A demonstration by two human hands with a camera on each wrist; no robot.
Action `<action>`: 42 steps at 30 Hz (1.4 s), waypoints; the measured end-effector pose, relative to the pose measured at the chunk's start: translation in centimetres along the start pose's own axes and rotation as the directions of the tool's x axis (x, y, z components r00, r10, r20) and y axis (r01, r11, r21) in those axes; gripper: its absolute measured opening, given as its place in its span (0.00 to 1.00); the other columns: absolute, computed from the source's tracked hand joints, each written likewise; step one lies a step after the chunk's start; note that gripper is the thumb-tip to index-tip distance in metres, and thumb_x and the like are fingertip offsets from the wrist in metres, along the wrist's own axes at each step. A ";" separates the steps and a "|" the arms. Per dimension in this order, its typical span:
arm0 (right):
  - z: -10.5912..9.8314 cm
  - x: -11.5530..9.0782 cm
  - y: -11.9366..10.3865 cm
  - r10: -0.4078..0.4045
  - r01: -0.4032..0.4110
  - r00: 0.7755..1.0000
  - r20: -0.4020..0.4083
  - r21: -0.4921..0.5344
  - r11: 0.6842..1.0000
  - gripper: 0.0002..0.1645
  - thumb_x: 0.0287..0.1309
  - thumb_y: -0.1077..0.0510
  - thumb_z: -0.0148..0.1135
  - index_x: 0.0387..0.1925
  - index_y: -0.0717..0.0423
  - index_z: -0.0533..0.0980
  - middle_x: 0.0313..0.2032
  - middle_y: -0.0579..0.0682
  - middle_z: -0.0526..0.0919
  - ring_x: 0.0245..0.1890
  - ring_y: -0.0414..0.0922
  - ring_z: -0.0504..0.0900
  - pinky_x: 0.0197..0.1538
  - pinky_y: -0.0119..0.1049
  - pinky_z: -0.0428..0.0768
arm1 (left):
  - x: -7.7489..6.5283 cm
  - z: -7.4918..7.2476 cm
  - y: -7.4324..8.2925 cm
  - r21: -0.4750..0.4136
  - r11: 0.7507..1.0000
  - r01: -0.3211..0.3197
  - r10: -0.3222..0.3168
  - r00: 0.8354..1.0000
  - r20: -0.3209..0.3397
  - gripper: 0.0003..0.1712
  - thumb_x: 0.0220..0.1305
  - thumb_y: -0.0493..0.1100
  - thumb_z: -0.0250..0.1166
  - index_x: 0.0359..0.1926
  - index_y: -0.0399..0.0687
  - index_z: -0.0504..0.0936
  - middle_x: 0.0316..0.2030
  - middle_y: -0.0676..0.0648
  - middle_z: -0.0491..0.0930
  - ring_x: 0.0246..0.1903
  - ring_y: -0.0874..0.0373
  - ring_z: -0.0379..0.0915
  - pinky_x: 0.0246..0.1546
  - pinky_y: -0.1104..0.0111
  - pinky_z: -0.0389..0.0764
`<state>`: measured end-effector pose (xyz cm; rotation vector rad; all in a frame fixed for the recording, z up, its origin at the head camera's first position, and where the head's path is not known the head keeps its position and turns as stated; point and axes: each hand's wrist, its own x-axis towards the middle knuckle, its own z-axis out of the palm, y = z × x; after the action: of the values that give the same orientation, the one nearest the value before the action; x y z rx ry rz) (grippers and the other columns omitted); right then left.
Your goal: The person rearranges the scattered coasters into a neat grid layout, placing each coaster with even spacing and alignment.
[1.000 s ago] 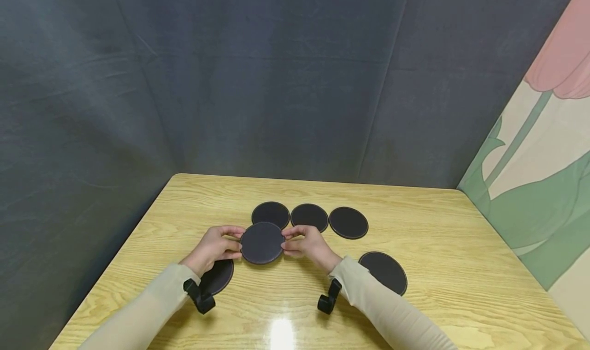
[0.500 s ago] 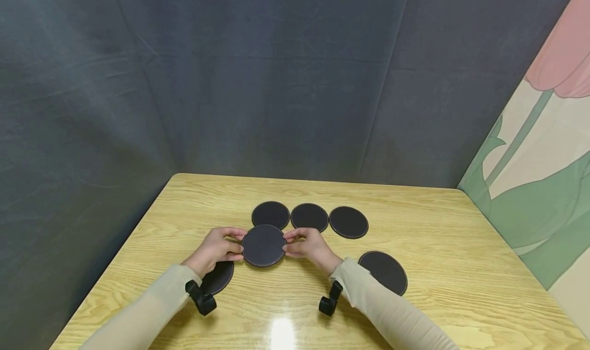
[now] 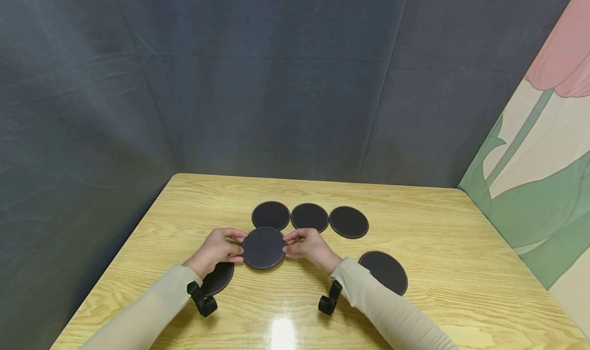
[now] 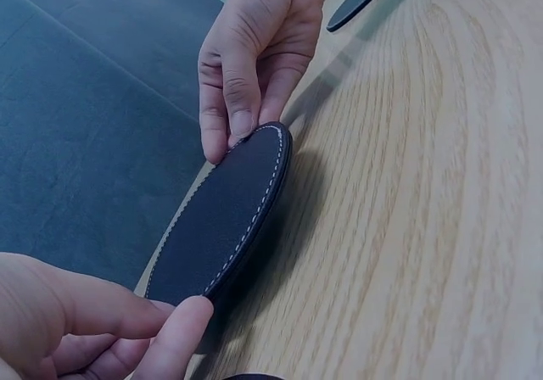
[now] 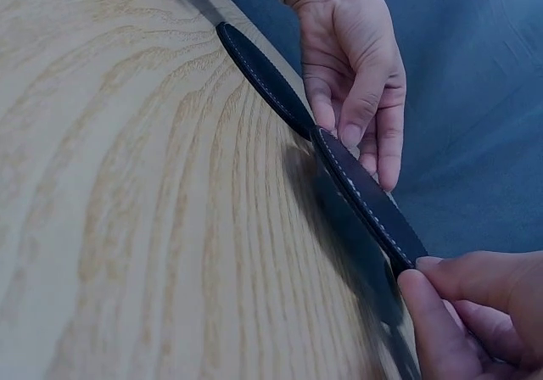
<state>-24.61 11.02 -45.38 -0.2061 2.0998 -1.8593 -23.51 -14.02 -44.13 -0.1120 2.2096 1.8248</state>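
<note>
Between both hands is a round black coaster (image 3: 264, 248) with light stitching round its rim, raised a little above the table. My left hand (image 3: 218, 250) pinches its left edge between thumb and fingers. On the opposite edge, my right hand (image 3: 310, 247) pinches it the same way. In the left wrist view the held coaster (image 4: 222, 215) casts a shadow on the wood below. The right wrist view shows this coaster (image 5: 366, 195) nearly edge-on. Another black coaster (image 3: 218, 278) lies under my left wrist, partly hidden by it.
Behind the held coaster, a row of three black coasters, left (image 3: 270, 215), middle (image 3: 310, 218) and right (image 3: 349, 222), lies on the wooden table (image 3: 438, 247). One more coaster (image 3: 384, 272) sits beside my right forearm. A dark curtain (image 3: 286, 83) hangs beyond the table.
The held coaster has come slightly toward me and a touch to the right, with both hands moving along. The other coasters have stayed where they were.
</note>
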 end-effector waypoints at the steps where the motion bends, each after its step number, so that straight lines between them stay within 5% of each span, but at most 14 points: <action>1: 0.0 0.0 0.0 0.004 -0.004 1.000 0.003 0.000 1.000 0.18 0.50 0.76 0.65 0.46 0.75 0.77 0.37 0.56 0.76 0.32 0.42 0.83 0.43 0.37 0.86 | 0.0 0.0 0.0 0.005 1.000 -0.001 0.001 1.000 0.002 0.26 0.52 0.19 0.61 0.54 0.28 0.77 0.47 0.35 0.73 0.29 0.57 0.80 0.32 0.63 0.87; 15: 0.3 0.1 -0.4 0.054 -0.053 0.998 0.013 -0.060 0.997 0.14 0.52 0.75 0.64 0.43 0.75 0.77 0.32 0.56 0.79 0.31 0.42 0.84 0.42 0.37 0.86 | -0.1 0.1 0.1 0.071 0.997 -0.002 0.001 1.000 0.008 0.24 0.52 0.18 0.59 0.52 0.28 0.78 0.44 0.36 0.74 0.27 0.57 0.80 0.30 0.65 0.87; 24: 0.7 -1.7 -3.1 0.061 -0.056 0.997 0.038 -0.117 0.992 0.12 0.53 0.78 0.60 0.41 0.79 0.76 0.31 0.61 0.80 0.32 0.44 0.85 0.42 0.38 0.86 | 0.1 0.1 0.1 0.104 0.995 -0.002 0.001 1.000 0.015 0.23 0.53 0.19 0.60 0.52 0.29 0.78 0.44 0.36 0.74 0.28 0.57 0.79 0.30 0.65 0.86; 42: 0.6 0.4 -0.9 0.094 -0.091 0.996 0.008 -0.178 0.980 0.09 0.53 0.76 0.62 0.39 0.72 0.79 0.32 0.61 0.83 0.30 0.43 0.85 0.40 0.37 0.86 | 0.3 0.1 0.3 0.144 0.990 0.007 -0.009 1.000 0.013 0.24 0.52 0.18 0.61 0.51 0.29 0.79 0.44 0.36 0.74 0.28 0.55 0.78 0.29 0.65 0.86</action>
<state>-24.91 10.24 -44.65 -0.1616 2.2251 -1.6143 -23.85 -13.83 -43.99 -0.0793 2.3190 1.6503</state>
